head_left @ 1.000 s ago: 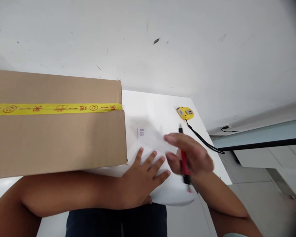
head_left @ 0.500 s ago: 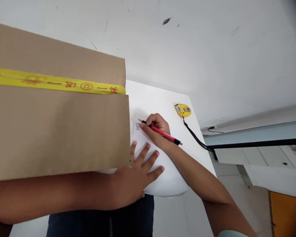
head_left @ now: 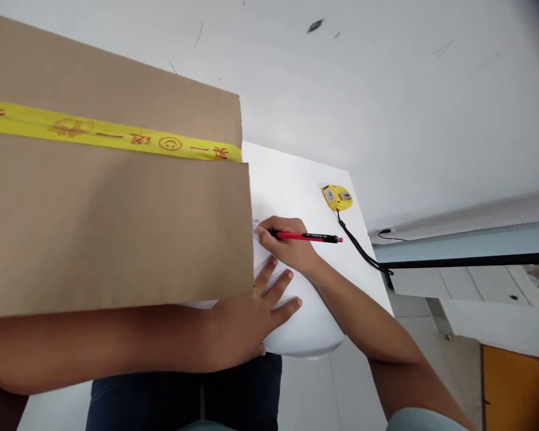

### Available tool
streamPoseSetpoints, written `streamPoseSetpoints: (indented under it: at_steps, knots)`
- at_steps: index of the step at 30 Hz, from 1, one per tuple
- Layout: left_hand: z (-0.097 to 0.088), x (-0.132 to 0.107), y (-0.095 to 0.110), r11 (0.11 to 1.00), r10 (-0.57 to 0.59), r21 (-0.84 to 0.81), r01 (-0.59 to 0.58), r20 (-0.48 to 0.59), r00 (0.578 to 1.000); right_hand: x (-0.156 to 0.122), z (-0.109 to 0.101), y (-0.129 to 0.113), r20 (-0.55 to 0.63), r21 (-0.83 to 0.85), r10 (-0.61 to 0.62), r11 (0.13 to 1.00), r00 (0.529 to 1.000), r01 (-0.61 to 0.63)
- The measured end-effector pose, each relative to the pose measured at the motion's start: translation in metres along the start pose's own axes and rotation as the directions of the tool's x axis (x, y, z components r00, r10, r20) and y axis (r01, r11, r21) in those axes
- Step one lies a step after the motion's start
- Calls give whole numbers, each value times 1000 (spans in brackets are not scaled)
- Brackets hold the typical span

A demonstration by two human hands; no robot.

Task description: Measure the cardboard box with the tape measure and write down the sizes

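My right hand grips a red pen, its tip hidden at the edge of the cardboard box, over a white sheet of paper with small print. My left hand lies flat on the paper with fingers spread, just below the box's near right corner. The box is large, brown and sealed with yellow printed tape. It covers part of the paper.
A yellow tape measure with a black strap lies on the white table beyond the pen. The table's right edge runs close by, with a white wall behind and floor below to the right.
My right hand swung the pen from above the paper down to its top left corner by the box and now holds it flatter. The view shifted, and the box fills more of the frame.
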State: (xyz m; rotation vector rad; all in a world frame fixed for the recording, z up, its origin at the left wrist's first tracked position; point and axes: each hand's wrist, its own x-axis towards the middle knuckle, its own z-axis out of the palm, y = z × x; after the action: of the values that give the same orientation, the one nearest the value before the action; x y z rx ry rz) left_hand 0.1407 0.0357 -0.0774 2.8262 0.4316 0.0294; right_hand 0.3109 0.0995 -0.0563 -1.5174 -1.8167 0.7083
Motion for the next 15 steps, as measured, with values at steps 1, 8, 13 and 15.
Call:
streamPoseSetpoints:
  at_steps: [1,8,13,15]
  knots:
    - [1,0,0,1000,0,-7,0,-2,1000,0,0,-1,-1,-7,-4,1000,1000,4]
    - [8,0,3,1000,0,-9,0,-31,1000,-2,-1,-5,18,-86,-47,995,999,49]
    - [6,1,3,999,0,-39,0,14,1000,-6,-2,-2,103,-97,-61,993,993,71]
    - [2,1,3,999,7,-43,-6,18,1000,-6,-2,0,86,-93,-43,994,995,51]
